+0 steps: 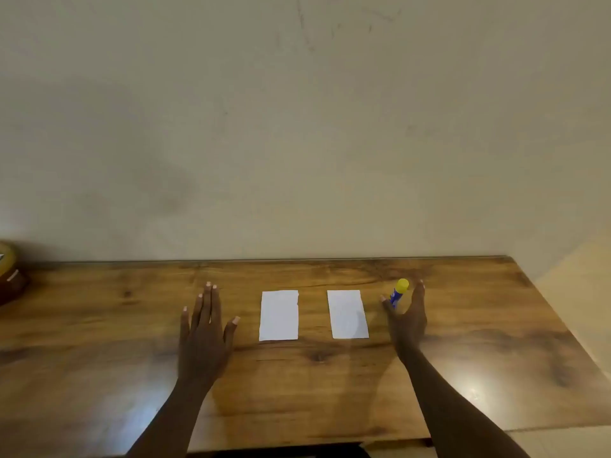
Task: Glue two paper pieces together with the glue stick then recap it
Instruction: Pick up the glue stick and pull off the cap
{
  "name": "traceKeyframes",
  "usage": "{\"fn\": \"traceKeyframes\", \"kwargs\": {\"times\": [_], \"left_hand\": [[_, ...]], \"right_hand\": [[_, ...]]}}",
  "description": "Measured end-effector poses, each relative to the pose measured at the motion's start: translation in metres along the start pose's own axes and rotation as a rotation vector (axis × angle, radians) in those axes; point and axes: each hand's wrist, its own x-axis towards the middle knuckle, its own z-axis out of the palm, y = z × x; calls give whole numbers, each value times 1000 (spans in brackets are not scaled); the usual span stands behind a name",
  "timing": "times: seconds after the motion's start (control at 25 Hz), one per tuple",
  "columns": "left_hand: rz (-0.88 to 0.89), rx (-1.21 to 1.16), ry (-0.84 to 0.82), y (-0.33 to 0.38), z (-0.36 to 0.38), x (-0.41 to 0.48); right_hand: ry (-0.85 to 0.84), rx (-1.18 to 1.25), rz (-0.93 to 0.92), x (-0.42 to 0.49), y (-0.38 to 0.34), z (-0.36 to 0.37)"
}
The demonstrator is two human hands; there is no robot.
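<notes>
Two white paper pieces lie side by side on the wooden table, the left paper (279,315) and the right paper (347,314), a small gap between them. To the right of them stands a blue glue stick (397,294) with its yellow cap on. My right hand (407,320) is spread around the stick, thumb on its left and fingers on its right, not closed on it. My left hand (205,328) rests flat on the table left of the papers, fingers apart and empty.
The table (496,342) backs onto a plain wall. A brown and yellow object (10,272) sits at the far left edge. The table's right edge runs diagonally at the right of the view.
</notes>
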Motion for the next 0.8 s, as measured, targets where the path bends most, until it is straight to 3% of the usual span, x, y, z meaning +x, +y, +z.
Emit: {"fn": "traceKeyframes", "kwargs": {"times": [0.16, 0.32, 0.52, 0.6, 0.8], "left_hand": [[-135, -248, 55, 3, -2, 22], [-241, -674, 221, 43, -37, 54], [-103, -1112, 168, 118, -109, 78], [-33, -1180, 210, 136, -136, 77], [-49, -1169, 377, 149, -183, 65]], "right_hand": [[-21, 14, 0, 16, -8, 8], [-190, 175, -198, -6, -71, 25], [-350, 393, -442, -51, -168, 31], [-331, 442, -515, -65, -194, 25], [-296, 533, -577, -87, -233, 1]]}}
